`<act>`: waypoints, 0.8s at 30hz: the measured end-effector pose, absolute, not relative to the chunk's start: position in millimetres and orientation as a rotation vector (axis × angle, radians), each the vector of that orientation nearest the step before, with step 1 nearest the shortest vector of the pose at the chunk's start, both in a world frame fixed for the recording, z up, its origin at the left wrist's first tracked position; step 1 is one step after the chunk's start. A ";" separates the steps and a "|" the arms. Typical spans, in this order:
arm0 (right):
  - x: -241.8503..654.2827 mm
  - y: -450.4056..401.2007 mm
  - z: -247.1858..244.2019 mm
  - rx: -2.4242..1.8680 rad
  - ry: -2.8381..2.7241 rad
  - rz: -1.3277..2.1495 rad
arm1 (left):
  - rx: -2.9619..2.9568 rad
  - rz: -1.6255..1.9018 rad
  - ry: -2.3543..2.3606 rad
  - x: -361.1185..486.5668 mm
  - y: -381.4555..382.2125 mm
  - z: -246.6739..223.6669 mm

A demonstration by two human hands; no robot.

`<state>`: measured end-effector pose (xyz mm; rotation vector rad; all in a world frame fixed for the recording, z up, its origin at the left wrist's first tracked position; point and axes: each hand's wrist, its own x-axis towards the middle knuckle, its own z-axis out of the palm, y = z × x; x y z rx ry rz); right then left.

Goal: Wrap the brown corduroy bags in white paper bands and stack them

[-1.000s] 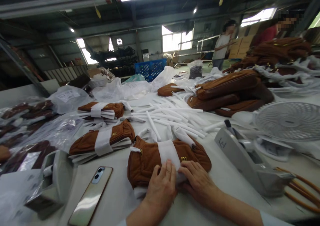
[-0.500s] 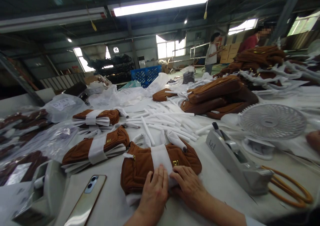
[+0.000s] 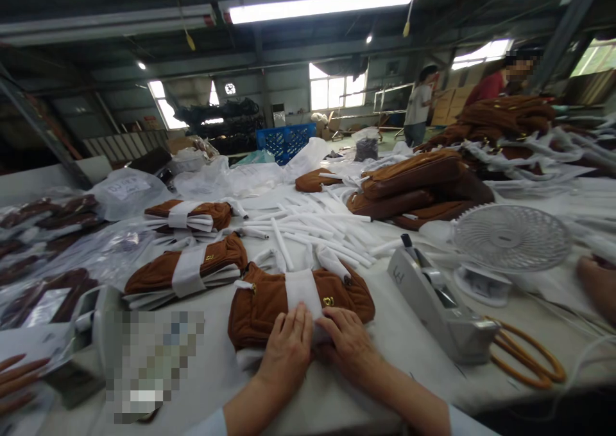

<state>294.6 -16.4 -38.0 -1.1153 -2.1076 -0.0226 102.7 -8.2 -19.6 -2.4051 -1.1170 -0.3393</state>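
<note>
A brown handbag (image 3: pixel 262 307) with a gold emblem lies in front of me, a white band (image 3: pixel 304 289) wrapped around its middle. My left hand (image 3: pixel 287 343) rests on the lower part of this band with its fingers stretched flat. To its right, my right hand (image 3: pixel 351 340) curls around the bag's near edge beside the band; some of its fingertips are hidden beneath. A white-wrapped strap (image 3: pixel 333 262) lies along the bag's top. Two similar banded bags, a nearer one (image 3: pixel 158 271) and a farther one (image 3: pixel 154 210), lie to the left.
At the right stand a tape dispenser (image 3: pixel 437 307), yellow-handled scissors (image 3: pixel 529 359) and a fan (image 3: pixel 513 238). Another dispenser (image 3: pixel 86 359) and a blurred-out object (image 3: pixel 158 365) are at left. Other people's hands show at the left edge (image 3: pixel 19 381) and right edge (image 3: pixel 599 288). White tubes (image 3: pixel 317 227) lie behind.
The view has shifted slightly. Both hands stay on the banded bag in nearly the same pose. Another person's hand has appeared at the left edge, and the one at right shows more.
</note>
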 end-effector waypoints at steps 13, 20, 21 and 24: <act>348.9 31.9 -51.7 -1.471 -1.499 0.259 | -2.428 -0.214 -1.386 113.6 -17.4 -3.3; 346.9 26.8 -73.2 -1.485 -1.436 0.371 | -2.421 -0.107 -1.410 119.0 -13.0 2.5; 346.8 26.7 -72.4 -1.483 -1.434 0.373 | -2.430 -0.083 -1.422 120.2 -12.5 5.7; 347.0 26.9 -70.5 -1.491 -1.428 0.379 | -2.464 -0.036 -1.449 122.4 -11.9 15.1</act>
